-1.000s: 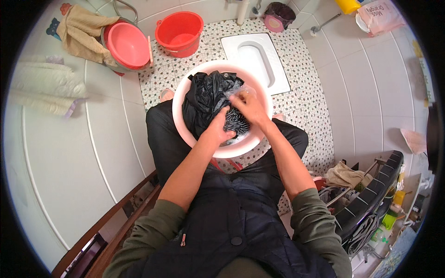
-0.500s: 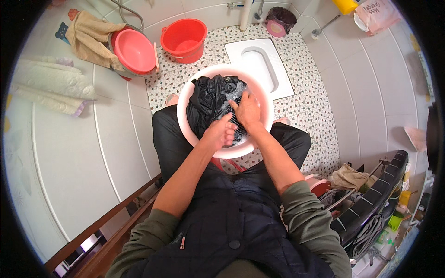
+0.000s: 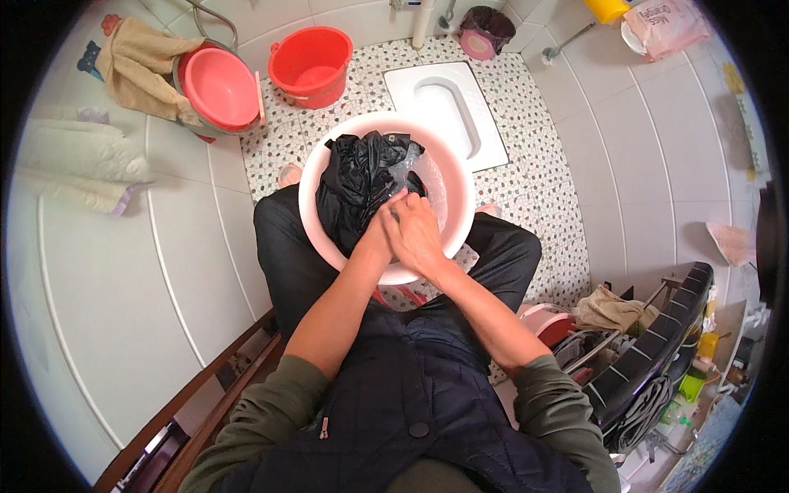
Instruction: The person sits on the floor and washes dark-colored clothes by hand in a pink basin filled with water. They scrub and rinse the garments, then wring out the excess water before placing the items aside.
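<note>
A pale pink basin point(image 3: 454, 140) stands between my knees. Inside it lies a wet, shiny black garment point(image 3: 353, 177), bunched toward the left, with whitish suds and water along the right side. My right hand point(image 3: 417, 230) is closed on the garment near the basin's close side, its fingers bent toward the left. Pressed against it is my left hand point(image 3: 378, 237), also closed on the cloth. The right hand covers most of the left hand's fingers, and the bit of fabric between the hands is largely hidden.
Beyond the basin are a white squat toilet point(image 3: 399, 80), a red bucket point(image 3: 308, 82) and a pink-lined bin point(image 3: 485, 43). Pink basins point(image 3: 220, 86) and a tan towel point(image 3: 136, 62) hang at the left wall. A black padded object point(image 3: 657, 349) stands at lower right among several items.
My right hand, spread over the suds before, has come back and left against my left hand, its fingers now bent inward. The view has shifted slightly.
</note>
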`<state>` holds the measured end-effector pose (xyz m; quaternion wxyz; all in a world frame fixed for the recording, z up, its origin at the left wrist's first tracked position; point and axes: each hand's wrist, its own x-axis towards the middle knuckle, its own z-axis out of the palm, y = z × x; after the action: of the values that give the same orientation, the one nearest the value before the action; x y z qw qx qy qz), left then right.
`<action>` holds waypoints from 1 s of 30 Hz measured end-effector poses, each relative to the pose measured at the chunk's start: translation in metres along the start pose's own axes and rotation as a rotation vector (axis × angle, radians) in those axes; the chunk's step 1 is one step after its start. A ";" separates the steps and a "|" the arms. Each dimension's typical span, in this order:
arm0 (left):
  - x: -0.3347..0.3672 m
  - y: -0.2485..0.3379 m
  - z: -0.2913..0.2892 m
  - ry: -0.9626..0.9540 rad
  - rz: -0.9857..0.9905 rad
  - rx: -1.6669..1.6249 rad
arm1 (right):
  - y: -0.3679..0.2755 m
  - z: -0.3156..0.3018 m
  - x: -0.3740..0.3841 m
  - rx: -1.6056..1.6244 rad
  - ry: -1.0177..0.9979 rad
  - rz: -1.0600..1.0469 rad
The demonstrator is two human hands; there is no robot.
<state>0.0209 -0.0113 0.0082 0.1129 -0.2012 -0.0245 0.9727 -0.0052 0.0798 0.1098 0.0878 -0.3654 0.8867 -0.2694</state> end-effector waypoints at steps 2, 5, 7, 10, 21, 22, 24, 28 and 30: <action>0.008 -0.007 -0.001 0.255 0.099 0.065 | 0.016 0.028 0.017 -0.091 0.088 0.115; 0.011 -0.009 0.026 0.434 0.134 -0.029 | 0.047 0.041 0.060 -0.092 0.012 0.309; 0.007 -0.013 0.030 0.481 0.165 -0.028 | 0.060 0.046 0.068 -0.086 -0.041 0.371; 0.001 -0.012 0.040 0.466 0.194 0.038 | 0.068 0.048 0.077 -0.077 0.013 0.327; 0.002 -0.007 0.020 0.084 0.062 -0.061 | -0.006 -0.015 0.026 0.028 -0.036 0.164; 0.011 -0.006 -0.004 -0.027 0.041 -0.067 | -0.010 -0.011 0.019 0.031 -0.017 0.120; 0.013 0.001 -0.056 -0.239 0.054 -0.089 | -0.028 0.004 0.012 0.054 -0.014 -0.013; 0.012 -0.018 0.022 0.434 0.087 0.035 | 0.045 0.039 0.047 -0.099 0.102 0.333; 0.016 -0.011 -0.002 0.356 0.182 -0.024 | 0.048 0.045 0.065 -0.137 0.069 0.331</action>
<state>0.0094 0.0036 0.0015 0.0246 -0.3726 0.0026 0.9277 -0.0649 0.0438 0.0492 0.0752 -0.2101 0.9535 -0.2026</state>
